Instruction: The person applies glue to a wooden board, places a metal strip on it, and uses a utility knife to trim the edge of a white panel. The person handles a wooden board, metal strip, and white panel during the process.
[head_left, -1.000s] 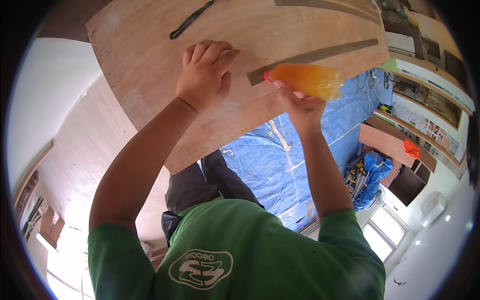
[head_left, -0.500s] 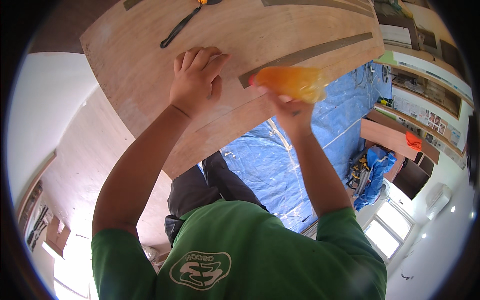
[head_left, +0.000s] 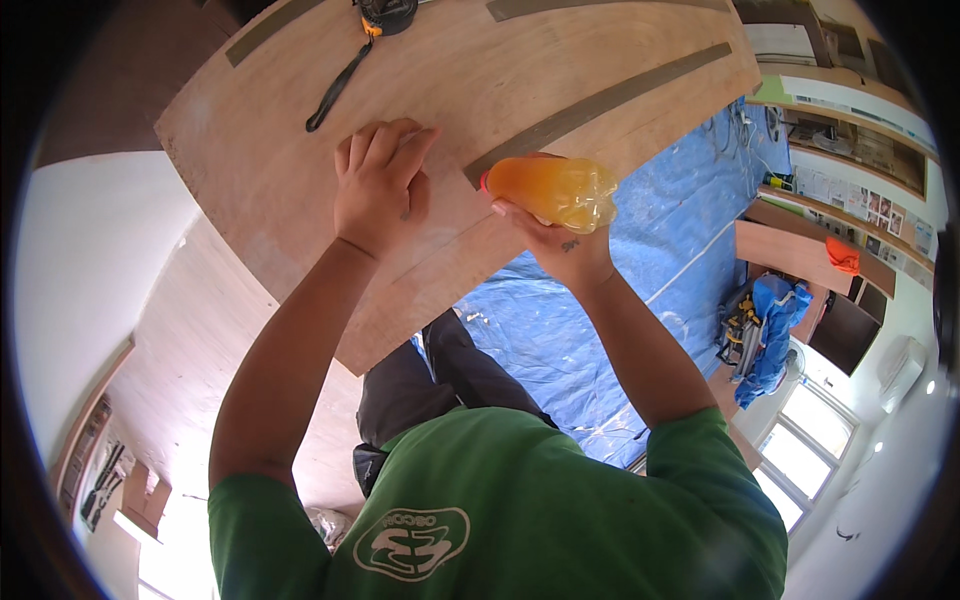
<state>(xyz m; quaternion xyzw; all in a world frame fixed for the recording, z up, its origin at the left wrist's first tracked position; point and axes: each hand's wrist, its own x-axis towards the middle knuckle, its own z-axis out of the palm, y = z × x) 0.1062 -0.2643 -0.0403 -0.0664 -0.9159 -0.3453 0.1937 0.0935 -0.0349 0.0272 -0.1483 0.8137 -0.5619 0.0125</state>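
My right hand [head_left: 572,252] is wrapped round a clear plastic bottle [head_left: 548,190] with a red cap, part filled with amber-orange liquid. The bottle lies on its side in the grip, its cap toward the left, above the near edge of a wooden board [head_left: 240,140]. On that board rests my left hand [head_left: 376,195], palm down, fingers loosely bent and the thumb apart, with nothing visible in it. Close to the right hand, a dark brown strip [head_left: 610,108] runs along the board.
Beyond my left hand lies a black and yellow tape measure [head_left: 390,14] with a black strap [head_left: 338,92]. More dark strips [head_left: 268,30] are on the board. A blue tarp [head_left: 560,330] covers the floor at right. Tools and shelving stand along the right side.
The bottle, smeared by motion before, now shows sharply and sits a little lower and further left in view. The view has shifted, bringing more of the tape measure into sight.
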